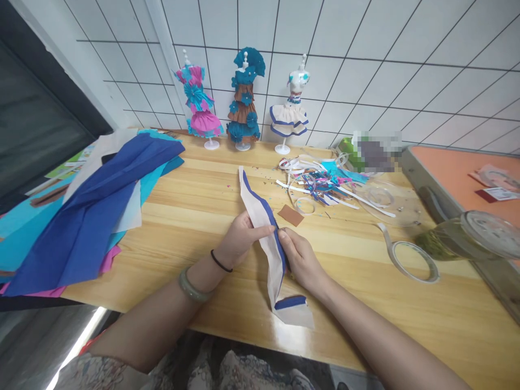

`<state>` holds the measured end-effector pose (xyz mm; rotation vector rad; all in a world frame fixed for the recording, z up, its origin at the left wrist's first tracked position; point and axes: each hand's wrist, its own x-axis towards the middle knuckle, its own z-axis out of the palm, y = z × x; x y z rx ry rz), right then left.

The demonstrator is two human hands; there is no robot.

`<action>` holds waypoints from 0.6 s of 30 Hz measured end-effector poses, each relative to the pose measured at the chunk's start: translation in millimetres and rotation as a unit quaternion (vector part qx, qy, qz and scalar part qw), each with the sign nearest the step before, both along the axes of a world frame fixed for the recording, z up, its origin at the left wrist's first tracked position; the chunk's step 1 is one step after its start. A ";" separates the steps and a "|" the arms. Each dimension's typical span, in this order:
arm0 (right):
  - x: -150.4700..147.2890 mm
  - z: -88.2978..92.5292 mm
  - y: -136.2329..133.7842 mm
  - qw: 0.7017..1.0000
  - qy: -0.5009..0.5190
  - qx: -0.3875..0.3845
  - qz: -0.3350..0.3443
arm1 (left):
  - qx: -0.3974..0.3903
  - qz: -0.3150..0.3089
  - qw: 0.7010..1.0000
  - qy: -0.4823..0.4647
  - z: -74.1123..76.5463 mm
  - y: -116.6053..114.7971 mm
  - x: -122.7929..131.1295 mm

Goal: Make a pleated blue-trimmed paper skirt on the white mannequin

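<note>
A long off-white crepe paper strip (257, 207) with a dark blue edge stretches between my hands above the table. My left hand (239, 238) grips its left side, thumb lying on top of the paper. On the blue edge, the fingers of my right hand (301, 259) are pinched together, close to the left thumb. Something dark shows beneath the right fingers, too covered to name. The strip's near end folds over on the wood, showing a short blue band. Just past the right hand lies a small brown paper piece (291, 215).
Three small dress forms in paper dresses (203, 122) (242, 108) (289, 120) stand by the tiled wall. Coloured paper sheets (97, 200) pile at left. Paper scraps (325, 184) lie at back right. A tape roll (415, 262) and a lidded jar (455, 235) are at right.
</note>
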<state>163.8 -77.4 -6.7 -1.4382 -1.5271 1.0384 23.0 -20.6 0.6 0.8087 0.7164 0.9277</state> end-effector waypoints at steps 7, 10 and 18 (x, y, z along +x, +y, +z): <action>0.5 0.0 -2.3 0.993 0.095 -0.072 0.022 | 0.009 -0.004 1.000 0.004 -2.7 2.1 -2.1; 0.4 1.0 -2.7 0.989 0.118 -0.076 0.033 | 0.007 -0.023 1.000 -0.006 -0.7 3.6 -4.2; 3.0 -5.7 4.4 0.961 0.258 -0.102 0.005 | -0.005 -0.037 0.998 -0.043 2.6 8.5 -9.7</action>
